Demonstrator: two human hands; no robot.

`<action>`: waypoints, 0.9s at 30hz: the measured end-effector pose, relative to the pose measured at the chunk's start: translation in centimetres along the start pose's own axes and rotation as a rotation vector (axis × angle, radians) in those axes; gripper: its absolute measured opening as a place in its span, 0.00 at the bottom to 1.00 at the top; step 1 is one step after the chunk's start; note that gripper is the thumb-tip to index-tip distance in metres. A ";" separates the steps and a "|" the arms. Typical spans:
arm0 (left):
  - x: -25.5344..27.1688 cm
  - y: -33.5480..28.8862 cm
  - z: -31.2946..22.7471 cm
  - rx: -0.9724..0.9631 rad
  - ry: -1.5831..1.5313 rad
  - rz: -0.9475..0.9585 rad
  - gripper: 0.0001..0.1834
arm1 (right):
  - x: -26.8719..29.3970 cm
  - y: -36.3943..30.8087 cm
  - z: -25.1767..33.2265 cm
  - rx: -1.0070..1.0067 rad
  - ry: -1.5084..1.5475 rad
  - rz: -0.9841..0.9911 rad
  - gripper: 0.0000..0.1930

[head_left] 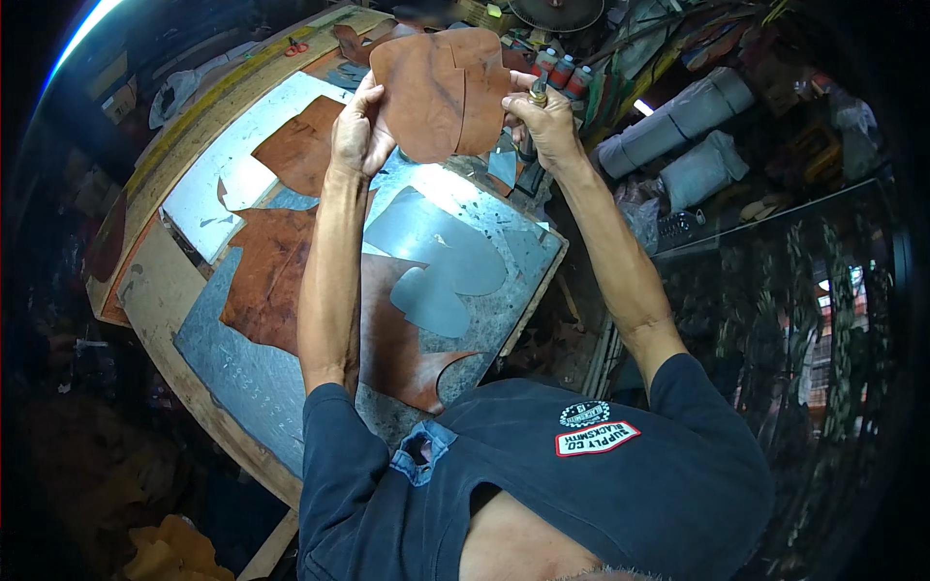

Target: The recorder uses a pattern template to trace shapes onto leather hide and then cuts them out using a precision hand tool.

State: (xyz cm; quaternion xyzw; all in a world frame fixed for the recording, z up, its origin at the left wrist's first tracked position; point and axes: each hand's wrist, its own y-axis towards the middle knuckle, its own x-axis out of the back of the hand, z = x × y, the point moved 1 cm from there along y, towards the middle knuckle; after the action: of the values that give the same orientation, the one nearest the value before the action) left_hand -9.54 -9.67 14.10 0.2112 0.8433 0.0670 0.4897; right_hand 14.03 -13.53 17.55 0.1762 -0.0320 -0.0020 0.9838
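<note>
Up over the far side of the table, my left hand (360,131) grips the left edge of a brown leather piece (418,97) with rounded corners. A second brown leather piece (481,92) overlaps or adjoins it on the right; a dark seam line runs between them. My right hand (544,126) pinches the right edge of that second piece. A short tool with a brass-coloured collar (538,92) also sticks up from my right hand; its kind is unclear. Below, a large cut brown hide (266,266) lies on the table, with grey rounded templates (441,247) upon it.
The metal-topped work table (228,334) has a wooden rim. Another brown leather piece (298,145) rests on a white board (199,198). Red-capped bottles (562,73) stand beyond my right hand. A grey roll (678,121) and plastic-wrapped bundles (702,169) lie at the right.
</note>
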 end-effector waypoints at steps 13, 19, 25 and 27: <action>6.7 -27.0 16.6 0.146 -0.076 -0.742 0.30 | -3.3 -23.3 -11.8 -0.641 -0.258 0.292 0.21; 6.4 -27.3 16.9 0.106 0.087 -0.806 0.33 | -1.7 -20.7 -15.5 -0.547 -0.199 0.344 0.20; 7.8 -27.4 16.8 0.123 1.435 -0.819 0.27 | 4.8 -6.5 -18.5 -0.304 -0.357 0.394 0.19; 8.3 -28.2 17.4 0.093 1.962 -0.683 0.24 | 6.5 -0.9 -20.9 -0.324 -0.345 0.367 0.18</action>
State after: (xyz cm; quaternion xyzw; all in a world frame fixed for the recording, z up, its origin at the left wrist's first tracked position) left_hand -6.41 -33.21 -10.42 -0.1675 0.8877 0.0344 -0.4274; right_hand 21.86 -7.28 -1.92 0.0050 -0.2295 0.1410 0.9630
